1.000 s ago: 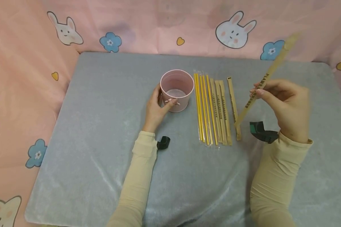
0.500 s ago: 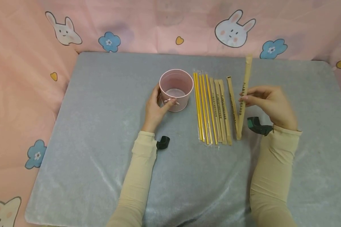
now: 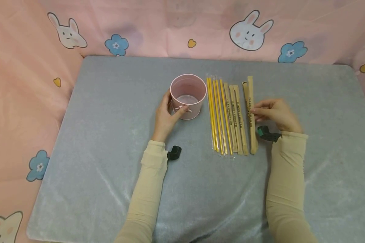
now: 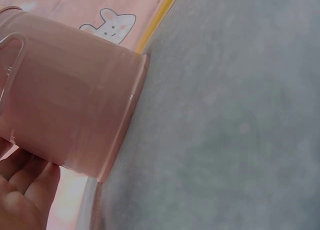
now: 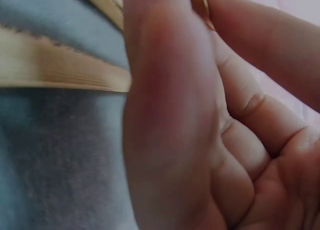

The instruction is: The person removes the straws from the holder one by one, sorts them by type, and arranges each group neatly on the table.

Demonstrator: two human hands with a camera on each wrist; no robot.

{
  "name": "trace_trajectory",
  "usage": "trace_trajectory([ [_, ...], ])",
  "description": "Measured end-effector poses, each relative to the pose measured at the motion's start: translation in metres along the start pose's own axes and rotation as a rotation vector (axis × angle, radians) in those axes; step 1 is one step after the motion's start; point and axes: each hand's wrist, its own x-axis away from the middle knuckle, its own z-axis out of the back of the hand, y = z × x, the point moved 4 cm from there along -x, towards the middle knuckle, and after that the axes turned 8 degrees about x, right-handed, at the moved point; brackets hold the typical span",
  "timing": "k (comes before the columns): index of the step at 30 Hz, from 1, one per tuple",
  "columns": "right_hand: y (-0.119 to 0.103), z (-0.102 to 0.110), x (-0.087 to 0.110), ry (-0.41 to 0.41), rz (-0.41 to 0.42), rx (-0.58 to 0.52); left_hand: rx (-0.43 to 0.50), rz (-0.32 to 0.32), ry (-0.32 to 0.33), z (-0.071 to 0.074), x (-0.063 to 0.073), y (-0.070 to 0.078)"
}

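In the head view my left hand [image 3: 165, 121] grips a pink bucket [image 3: 195, 110] standing upright, the thumb over its near side by a small handle fitting. The left wrist view shows the bucket's wall [image 4: 70, 95] tilted in frame, with fingers [image 4: 42, 190] against it. My right hand [image 3: 278, 115] pinches a paper-wrapped straw [image 3: 252, 136] at the right end of a row of straws. It overlaps another paper-wrapped straw [image 3: 245, 88], mostly hidden under it. In the right wrist view the thumb blocks much of the wrapped straw [image 5: 60, 65].
Several yellow straws in clear wrappers [image 3: 218, 118] lie right of the bucket, followed by several paper-wrapped straws [image 3: 239, 128]. A grey cloth [image 3: 109, 135] covers the table. Behind it hangs a pink curtain [image 3: 158, 30] with rabbits and flowers. Each wrist carries a black camera [image 3: 174, 153].
My right hand has come down and left, and the straw it holds has turned from slanting in the air to nearly parallel with the row. The left hand and bucket stay put.
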Motion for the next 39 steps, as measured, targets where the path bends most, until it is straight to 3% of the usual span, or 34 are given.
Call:
trace_trajectory([
  [20,0.003,-0.01,-0.004,-0.026,-0.096,0.048,0.025,-0.007,-0.009,0.0,0.0,0.001],
  [39,-0.003,-0.013,-0.004,0.01,-0.075,0.097,0.016,0.024,-0.008,0.0,0.0,0.002],
])
